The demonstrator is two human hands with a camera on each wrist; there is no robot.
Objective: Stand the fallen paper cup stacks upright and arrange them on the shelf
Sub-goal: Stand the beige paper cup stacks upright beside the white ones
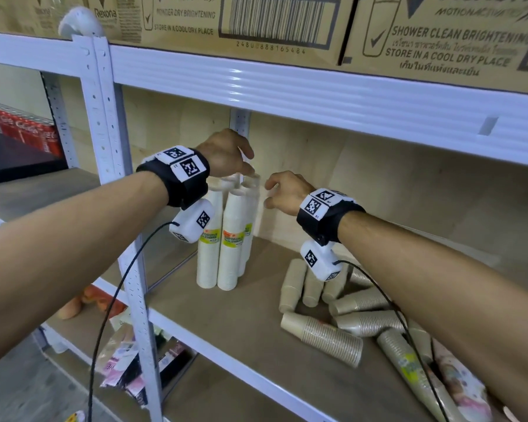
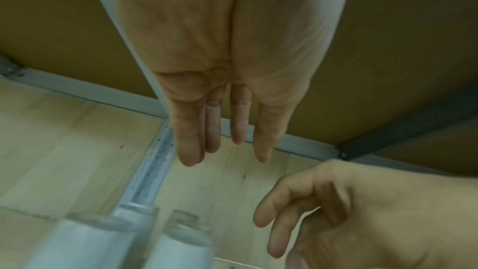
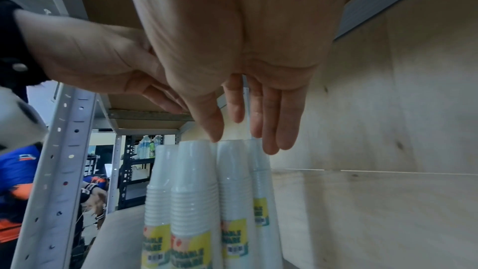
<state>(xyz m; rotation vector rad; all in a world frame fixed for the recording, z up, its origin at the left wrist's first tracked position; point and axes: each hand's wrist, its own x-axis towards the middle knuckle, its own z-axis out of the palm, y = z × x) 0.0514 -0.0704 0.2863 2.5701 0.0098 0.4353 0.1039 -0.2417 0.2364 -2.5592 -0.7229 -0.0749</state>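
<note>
Both hands hover loose-fingered, left hand [image 1: 226, 153] and right hand [image 1: 284, 193], gripping nothing, over the upright white stacks [image 1: 226, 233]; a careless brush could topple them.

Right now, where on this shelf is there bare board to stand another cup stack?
Bare board lies between the upright white stacks and the fallen brown stacks, and along the front edge of the shelf below them. The right side is crowded with fallen stacks.

White paper cup stacks [image 1: 226, 239] in glossy plastic wrap — matt wooden shelf board [image 1: 241, 315], painted metal upright [image 1: 104, 117].
</note>
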